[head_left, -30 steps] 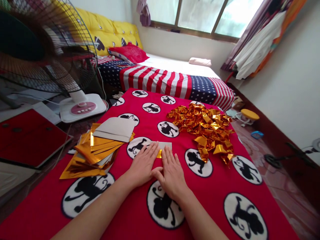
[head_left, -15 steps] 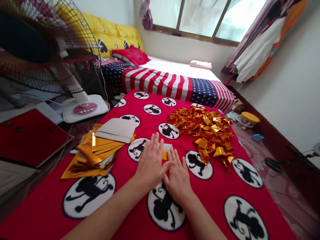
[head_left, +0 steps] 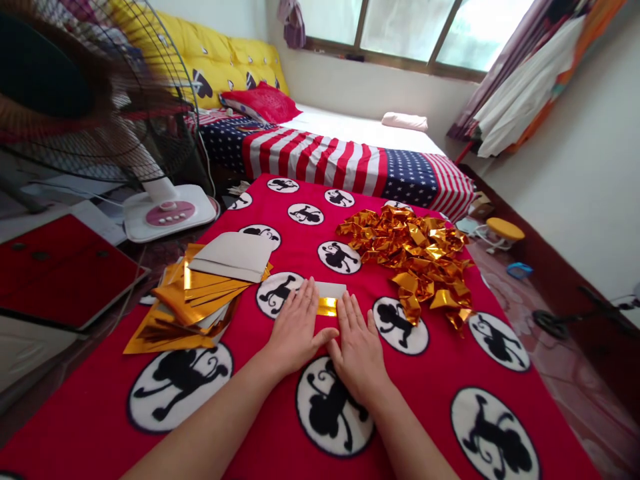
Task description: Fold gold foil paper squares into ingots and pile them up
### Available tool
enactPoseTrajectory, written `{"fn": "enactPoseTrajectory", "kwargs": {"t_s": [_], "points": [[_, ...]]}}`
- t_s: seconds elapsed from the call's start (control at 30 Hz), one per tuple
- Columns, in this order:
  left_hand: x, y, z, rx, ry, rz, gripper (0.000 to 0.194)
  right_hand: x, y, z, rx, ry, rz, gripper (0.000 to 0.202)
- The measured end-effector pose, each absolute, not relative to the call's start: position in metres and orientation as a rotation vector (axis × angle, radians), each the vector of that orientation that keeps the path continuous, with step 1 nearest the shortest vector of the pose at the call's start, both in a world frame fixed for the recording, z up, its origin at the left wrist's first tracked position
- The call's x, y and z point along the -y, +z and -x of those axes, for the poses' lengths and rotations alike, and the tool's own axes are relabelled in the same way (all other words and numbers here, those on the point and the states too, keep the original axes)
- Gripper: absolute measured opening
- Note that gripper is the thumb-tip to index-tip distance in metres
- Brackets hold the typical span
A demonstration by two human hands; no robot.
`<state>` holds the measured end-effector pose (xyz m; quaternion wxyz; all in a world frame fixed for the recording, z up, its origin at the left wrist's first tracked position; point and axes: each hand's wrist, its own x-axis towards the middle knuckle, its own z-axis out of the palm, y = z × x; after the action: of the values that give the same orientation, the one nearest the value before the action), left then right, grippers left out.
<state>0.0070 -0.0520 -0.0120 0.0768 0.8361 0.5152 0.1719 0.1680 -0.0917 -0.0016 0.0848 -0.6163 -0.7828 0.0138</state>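
A sheet of gold foil paper (head_left: 328, 306) with a pale strip along its far edge lies flat on the red cloth (head_left: 415, 427). My left hand (head_left: 296, 327) rests flat over its left part, fingers stretched forward. Over the right part lies my right hand (head_left: 357, 347), also flat, with its fingers extended. The two thumbs meet near the sheet's near side. Most of the sheet's ends are hidden under the hands. To the left sits a stack of gold sheets (head_left: 170, 323) with grey-white card (head_left: 235, 255) on top. Folded gold foil pieces (head_left: 415, 247) form a heap at the right.
A fan (head_left: 170, 207) with a wire guard stands on the left, beside a red panel (head_left: 65, 273). Beyond the cloth is a bed (head_left: 320, 160). A yellow stool (head_left: 505, 229) is on the floor at the right.
My left hand has shifted slightly left and down, away from my right hand, so more of the gold sheet shows between them. The view has moved a little.
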Motion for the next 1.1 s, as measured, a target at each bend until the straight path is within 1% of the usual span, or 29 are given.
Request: {"fn": "enactPoseTrajectory", "kwargs": {"t_s": [0.1,0.2,0.37,0.5,0.63,0.8,1.0,1.1], "points": [[0.047,-0.015,0.002,-1.778,0.628,-2.379,0.073,0.092,0.0,-0.168,2.285,0.111,1.81,0.063],[0.043,-0.015,0.005,-1.868,0.69,-2.307,0.068,0.089,-0.002,-0.172,2.129,0.179,1.761,0.06],[0.041,-0.013,0.006,-1.844,0.767,-2.298,0.067,0.071,0.001,-0.179,1.712,0.289,1.691,0.074],[0.04,-0.012,0.008,-1.815,0.843,-2.253,0.068,0.054,0.006,-0.181,1.531,0.543,1.703,0.085],[0.037,-0.009,0.008,-1.799,0.92,-2.191,0.067,0.047,0.004,-0.181,1.407,0.72,1.671,0.088],[0.034,-0.004,0.009,-1.714,1.016,-2.015,0.07,0.05,0.001,-0.181,1.277,0.845,1.445,0.084],[0.031,-0.005,0.009,-1.417,1.196,-1.697,0.057,0.054,0.004,-0.18,1.21,0.957,1.283,0.078],[0.031,-0.005,0.008,-1.348,1.235,-1.597,0.057,0.056,0.006,-0.179,1.19,1.02,1.225,0.074]]}}
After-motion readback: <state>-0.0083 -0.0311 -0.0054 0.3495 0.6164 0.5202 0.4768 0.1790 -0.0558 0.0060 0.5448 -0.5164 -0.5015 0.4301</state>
